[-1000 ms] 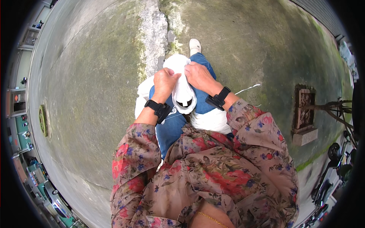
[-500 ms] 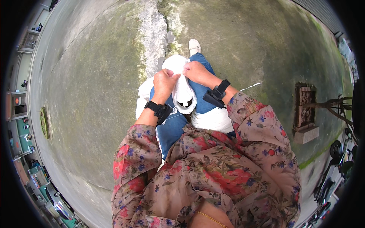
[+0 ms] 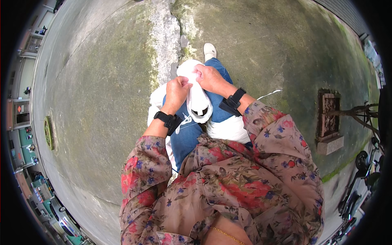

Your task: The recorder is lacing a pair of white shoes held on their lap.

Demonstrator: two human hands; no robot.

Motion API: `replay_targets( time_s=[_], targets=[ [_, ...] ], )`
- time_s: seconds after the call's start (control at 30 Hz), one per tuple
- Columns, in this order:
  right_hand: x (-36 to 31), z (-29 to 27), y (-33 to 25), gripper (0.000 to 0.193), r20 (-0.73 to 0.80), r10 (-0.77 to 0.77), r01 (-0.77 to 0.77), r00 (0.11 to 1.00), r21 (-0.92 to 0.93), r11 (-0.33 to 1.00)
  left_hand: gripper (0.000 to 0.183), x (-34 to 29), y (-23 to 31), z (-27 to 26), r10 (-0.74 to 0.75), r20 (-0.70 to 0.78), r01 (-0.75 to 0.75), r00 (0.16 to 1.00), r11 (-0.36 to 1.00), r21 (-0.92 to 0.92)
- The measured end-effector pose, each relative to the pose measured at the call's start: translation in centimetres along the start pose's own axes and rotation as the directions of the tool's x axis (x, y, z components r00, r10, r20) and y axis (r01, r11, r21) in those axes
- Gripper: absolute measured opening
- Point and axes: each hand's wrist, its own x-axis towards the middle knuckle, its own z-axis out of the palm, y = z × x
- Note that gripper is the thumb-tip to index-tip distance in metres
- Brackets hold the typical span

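A white, shoe-shaped item (image 3: 198, 100) lies over my lap. Its broad rounded end points away from me, and a looped end with a dark gap faces my body. I cannot tell its exact kind. My left hand (image 3: 177, 92) pinches its left edge between thumb and fingers. On the far right side of the rounded part, the fingers of my right hand (image 3: 209, 77) are closed on the white material. A thin white cord (image 3: 185, 121) hangs in a loop below my left wrist. Both wrists wear black straps.
White cloth (image 3: 157, 98) bunches beside my left thigh, and more white material (image 3: 228, 130) lies by my right thigh. A white strand (image 3: 270, 94) sticks out to the right. Cracked concrete (image 3: 102, 81) surrounds me. A brick-edged planter (image 3: 330, 118) with a small tree stands at right.
My right hand has shifted slightly left and inward over the rounded part. My left hand stays pinched near the same edge, and the white item has barely moved.
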Motion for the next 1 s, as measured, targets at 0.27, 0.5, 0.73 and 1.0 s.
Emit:
replay_targets(
  time_s=[0.27,0.5,0.73,1.0],
  targets=[
    [-0.5,0.6,0.5,0.031,0.084,0.034,-0.036,0.996,0.019,0.999,0.013,0.9,0.1,-1.0,0.446,0.002,-0.432,0.895,0.867,0.248],
    [-1.6,1.3,1.6,0.046,0.086,0.128,-0.131,0.988,0.036,0.991,0.007,1.1,-0.9,-4.1,0.584,0.158,-0.587,0.796,0.683,0.434],
    [-2.3,-0.5,0.7,0.039,0.109,0.26,-0.237,0.959,-0.184,0.954,0.013,-0.5,-9.7,-18.8,0.323,-0.541,0.052,0.776,0.823,0.566],
    [-5.3,-8.2,2.2,0.029,0.257,0.407,-0.48,0.877,0.427,0.766,0.033,-13.5,-19.4,-41.1,-0.625,-0.767,-0.284,0.143,0.716,-0.637]
  ],
)
